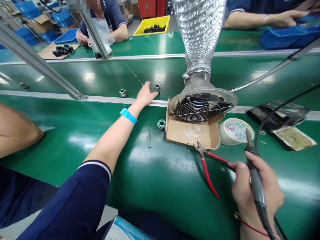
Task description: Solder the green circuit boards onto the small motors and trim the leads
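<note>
My left hand point(146, 94) reaches over the metal rail with thumb and fingers apart, holding nothing. Just beyond its fingertips stands a small motor stator point(157, 87) with a green top; whether they touch is hard to tell. To the left of that hand sits a second stator point(122, 92), and another stator point(161, 124) lies on the near side of the rail. My right hand point(258, 186) grips a soldering iron point(255, 181), its tip pointing up over a white roll point(236, 130). Red-handled cutting pliers point(205, 163) lie beside my right fingers, one handle's end partly hidden.
A fume hood with a fan grille point(197, 109) hangs over a cardboard tray point(192, 135) of clippings. At right lies a black holder with a sponge point(295, 137). Metal posts point(50, 60) cross the left. Co-workers' arms point(250, 20) are across the bench; an elbow point(22, 130) is at left.
</note>
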